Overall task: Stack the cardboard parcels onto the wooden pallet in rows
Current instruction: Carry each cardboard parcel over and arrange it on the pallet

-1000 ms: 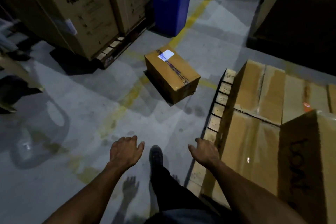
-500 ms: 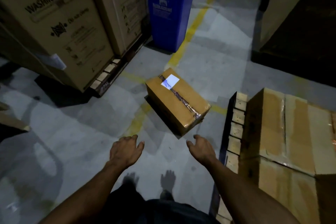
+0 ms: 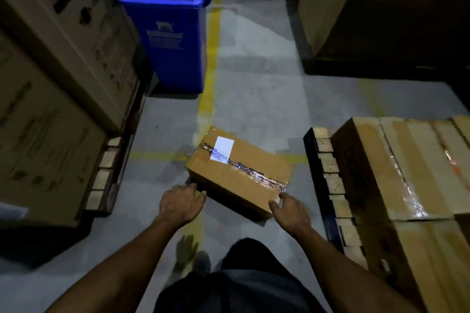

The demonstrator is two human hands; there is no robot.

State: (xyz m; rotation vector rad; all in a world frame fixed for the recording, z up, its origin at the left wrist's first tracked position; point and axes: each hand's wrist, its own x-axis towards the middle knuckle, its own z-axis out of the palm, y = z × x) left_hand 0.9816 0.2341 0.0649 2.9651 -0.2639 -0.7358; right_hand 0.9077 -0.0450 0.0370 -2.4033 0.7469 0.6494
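Note:
A brown cardboard parcel [image 3: 239, 173] with a white label and a taped seam lies on the concrete floor, turned at an angle. My left hand [image 3: 181, 202] reaches its near left corner, fingers spread and touching the edge. My right hand [image 3: 290, 211] rests on its near right corner, thumb against the side. Neither hand has closed around it. To the right, the wooden pallet [image 3: 333, 180] carries several stacked parcels [image 3: 396, 175], their tape shining.
A blue wheeled bin [image 3: 167, 33] stands beyond the parcel. Big appliance cartons [image 3: 58, 79] on another pallet line the left side. A dark stack [image 3: 396, 12] rises at the back right. Yellow lines [image 3: 211, 68] cross the floor. My leg and shoe show below.
I have stepped closer and bent down. Both hands moved forward from mid-air to the parcel's near corners. The parcel itself has not shifted on the floor.

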